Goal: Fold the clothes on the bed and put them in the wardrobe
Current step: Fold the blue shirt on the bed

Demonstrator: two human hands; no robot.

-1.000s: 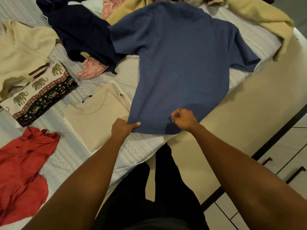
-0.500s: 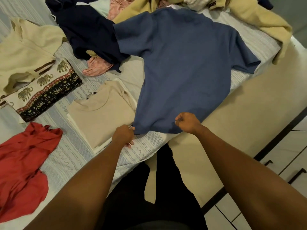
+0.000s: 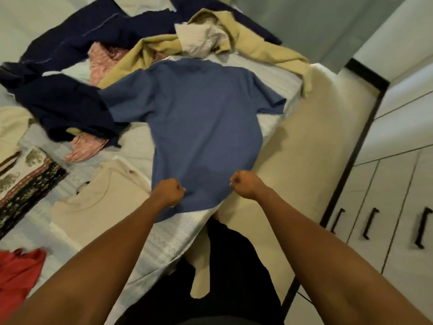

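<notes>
2 hands grip 1 blue shirt [image 3: 201, 127] hem: left hand [image 3: 169, 192], right hand [image 3: 244, 184].

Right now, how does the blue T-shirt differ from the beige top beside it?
The blue T-shirt lies spread open, sleeves out; the beige top is folded into a compact rectangle. The left hand and right hand grip the blue T-shirt's hem; nothing touches the beige top. The blue T-shirt covers more of the bed than the beige top. Both lie on the bed.

A single head-worn view looks forward and down, close over the bed [image 3: 161, 240]. The wardrobe [image 3: 398, 184] stands at the right.
</notes>
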